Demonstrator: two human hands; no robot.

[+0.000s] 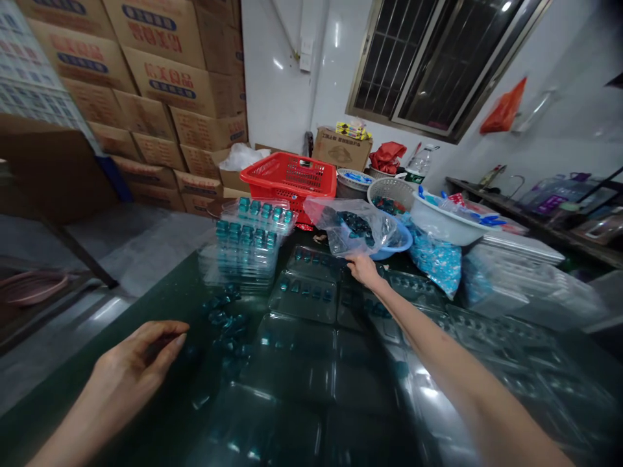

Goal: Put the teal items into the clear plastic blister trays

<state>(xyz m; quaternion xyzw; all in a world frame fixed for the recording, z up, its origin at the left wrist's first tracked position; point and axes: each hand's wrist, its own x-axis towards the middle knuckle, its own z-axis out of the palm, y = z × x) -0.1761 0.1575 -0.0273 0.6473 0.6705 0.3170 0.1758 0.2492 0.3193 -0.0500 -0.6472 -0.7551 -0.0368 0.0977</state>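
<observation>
My right hand point(364, 269) reaches across the table, its fingers closed on the lower edge of a clear plastic bag point(335, 224). The bag lies over a blue basin point(402, 239) that holds dark teal pieces. My left hand point(139, 357) hovers above the green tabletop at the left, thumb and fingers slightly apart with nothing visible between them. Near it lie several loose teal pieces point(228, 324). Clear plastic trays point(302, 301) cover the middle of the table, some with teal pieces in their slots. Behind the loose pieces rises a stack of filled trays point(238, 256).
A red basket point(287, 178) stands at the back. To its right are a white basin point(445, 217), a bag of blue-wrapped pieces point(435, 259) and stacked clear trays point(525, 279). Cardboard boxes point(165, 78) are piled along the left wall.
</observation>
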